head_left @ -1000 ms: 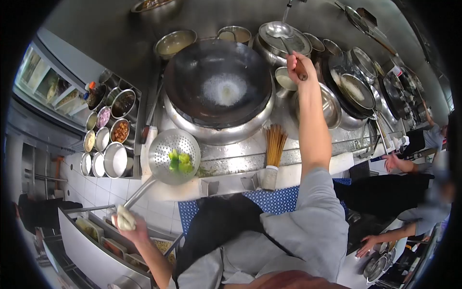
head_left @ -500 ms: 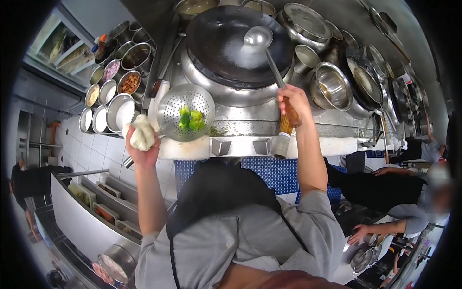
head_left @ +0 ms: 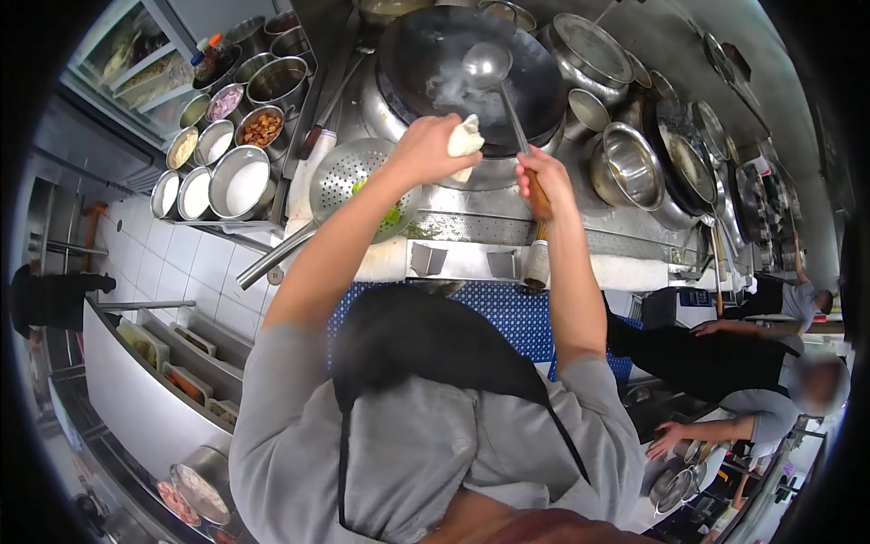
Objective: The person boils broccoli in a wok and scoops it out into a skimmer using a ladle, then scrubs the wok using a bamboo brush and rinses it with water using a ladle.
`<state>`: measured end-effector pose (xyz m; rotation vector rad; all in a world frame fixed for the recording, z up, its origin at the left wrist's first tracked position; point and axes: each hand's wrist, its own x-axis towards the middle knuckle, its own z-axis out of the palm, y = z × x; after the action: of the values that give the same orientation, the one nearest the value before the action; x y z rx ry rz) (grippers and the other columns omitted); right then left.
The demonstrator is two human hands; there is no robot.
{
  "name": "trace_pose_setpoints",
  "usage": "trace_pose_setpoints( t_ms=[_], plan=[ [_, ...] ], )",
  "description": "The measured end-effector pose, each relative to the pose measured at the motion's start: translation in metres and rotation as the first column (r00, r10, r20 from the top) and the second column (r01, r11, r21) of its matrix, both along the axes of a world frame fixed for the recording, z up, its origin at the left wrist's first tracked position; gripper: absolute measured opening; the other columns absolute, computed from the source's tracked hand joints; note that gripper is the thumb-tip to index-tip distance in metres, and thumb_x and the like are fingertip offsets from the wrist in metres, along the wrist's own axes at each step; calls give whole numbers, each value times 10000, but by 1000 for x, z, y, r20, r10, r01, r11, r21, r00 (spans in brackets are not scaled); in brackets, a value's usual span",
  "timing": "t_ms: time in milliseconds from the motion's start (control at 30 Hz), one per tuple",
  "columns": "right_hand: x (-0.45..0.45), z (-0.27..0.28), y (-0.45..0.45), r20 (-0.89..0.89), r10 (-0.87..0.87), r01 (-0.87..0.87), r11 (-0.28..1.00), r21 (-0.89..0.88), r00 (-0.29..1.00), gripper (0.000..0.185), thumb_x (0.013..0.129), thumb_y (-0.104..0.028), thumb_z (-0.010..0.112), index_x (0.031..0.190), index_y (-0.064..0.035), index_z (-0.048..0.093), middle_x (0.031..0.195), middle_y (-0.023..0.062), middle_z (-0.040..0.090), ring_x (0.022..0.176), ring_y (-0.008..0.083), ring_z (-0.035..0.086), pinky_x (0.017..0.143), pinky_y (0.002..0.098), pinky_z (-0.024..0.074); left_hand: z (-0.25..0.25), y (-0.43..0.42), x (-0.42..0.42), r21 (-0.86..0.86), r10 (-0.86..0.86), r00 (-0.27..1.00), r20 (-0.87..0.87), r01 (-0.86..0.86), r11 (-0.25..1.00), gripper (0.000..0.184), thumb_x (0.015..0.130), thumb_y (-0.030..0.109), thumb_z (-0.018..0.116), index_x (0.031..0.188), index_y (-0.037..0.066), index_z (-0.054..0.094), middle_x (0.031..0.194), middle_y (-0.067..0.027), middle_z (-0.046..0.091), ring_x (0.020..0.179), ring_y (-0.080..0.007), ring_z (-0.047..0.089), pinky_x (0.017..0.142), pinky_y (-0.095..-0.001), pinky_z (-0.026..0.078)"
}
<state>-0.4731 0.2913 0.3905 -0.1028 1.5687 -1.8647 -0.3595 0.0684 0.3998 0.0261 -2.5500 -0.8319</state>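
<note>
My left hand (head_left: 428, 150) is closed on a bunched white cloth (head_left: 465, 140) near the front rim of the dark wok (head_left: 408, 54). My right hand (head_left: 547, 185) grips the wooden handle of a steel ladle (head_left: 488, 63), whose bowl sits inside the wok, where pale steam or vapour shows. Beneath my left forearm lies a perforated steel strainer (head_left: 337, 174), its long handle pointing toward the lower left. Some green broccoli (head_left: 391, 218) rests in it, partly hidden by the forearm. A bamboo brush (head_left: 536, 260) is just below my right hand.
Seasoning pots, including one of white granules (head_left: 243, 189), stand at the left. A steel bowl (head_left: 627, 166) and a lidded pot (head_left: 591, 50) are right of the wok. A co-worker (head_left: 725, 367) works at the far right. A steel drawer unit (head_left: 127, 381) stands at lower left.
My left hand has swung up and right with the cloth, from beside the strainer to the wok's front rim. My right hand still holds the ladle in the wok. Vapour in the wok looks wispier.
</note>
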Motion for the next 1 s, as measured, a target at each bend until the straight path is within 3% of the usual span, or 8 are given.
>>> trace_pose_setpoints(
  t_ms=[133, 300, 533, 633, 700, 833, 867, 1000],
  plan=[
    [31, 5, -18, -163, -151, 175, 974, 144, 975, 30, 916, -25, 589, 937, -5, 596, 645, 50, 571, 460, 149, 523, 401, 304, 442, -8, 0, -33, 108, -78, 973, 217, 56, 993, 570, 745, 475, 744, 1066, 22, 615, 979, -239, 686, 963, -417, 651, 858, -461, 494],
    [48, 34, 15, 70, -45, 41, 997, 62, 997, 209, 919, -45, 599, 1122, -3, 565, 669, 45, 580, 445, 107, 507, 371, 250, 415, -17, -4, -38, 234, -43, 993, 111, 16, 972, 515, 709, 427, 773, 1047, 55, 656, 950, -192, 709, 918, -388, 677, 840, -445, 515],
    [47, -4, -15, -222, -120, 154, 977, 145, 968, 269, 914, -24, 604, 1182, -20, 588, 663, 39, 559, 461, 136, 523, 367, 293, 426, -23, 7, -41, 299, -29, 992, 119, -8, 954, 472, 699, 390, 791, 1006, 54, 667, 908, -172, 712, 888, -351, 695, 802, -416, 522],
    [49, 18, 5, -52, -89, 96, 986, 135, 995, 313, 916, -32, 604, 1226, -9, 574, 667, 32, 570, 451, 124, 519, 369, 282, 425, -23, 7, -43, 291, -11, 999, 31, 2, 957, 471, 693, 377, 802, 1008, 53, 670, 908, -160, 716, 872, -329, 703, 792, -403, 526],
    [24, 20, 8, 12, -66, 64, 992, 107, 998, 306, 923, -47, 598, 1225, -3, 573, 667, 26, 578, 440, 111, 513, 372, 276, 424, -28, 7, -41, 432, -109, 992, 57, 74, 899, 419, 727, 320, 805, 1004, 40, 661, 881, -118, 711, 824, -222, 693, 779, -347, 524],
    [31, -1, -14, -280, -58, 133, 957, 257, 958, 242, 922, -37, 589, 1162, -5, 603, 648, 32, 576, 439, 108, 514, 380, 279, 431, -35, 11, -24, 644, -41, 995, -96, 93, 760, 489, 706, 315, 821, 1053, 15, 654, 994, -123, 688, 933, -225, 680, 828, -345, 512],
    [44, 11, -8, -225, -5, 60, 970, 237, 974, 582, 898, -7, 586, 1451, 18, 404, 636, 32, 569, 438, 126, 518, 386, 296, 441, -40, 10, -12, 691, -6, 986, -169, 123, 712, 585, 698, 313, 843, 1130, -19, 632, 1071, -121, 660, 986, -209, 653, 860, -335, 507],
    [29, 23, 25, 18, 10, -12, 991, 130, 1000, 506, 906, -9, 610, 1391, 25, 468, 657, 40, 571, 453, 132, 527, 374, 301, 435, -32, -20, 72, 644, 155, 984, 87, -174, 745, 699, 699, 397, 837, 1171, -67, 613, 1131, -178, 650, 1056, -261, 629, 937, -352, 482]
  ],
)
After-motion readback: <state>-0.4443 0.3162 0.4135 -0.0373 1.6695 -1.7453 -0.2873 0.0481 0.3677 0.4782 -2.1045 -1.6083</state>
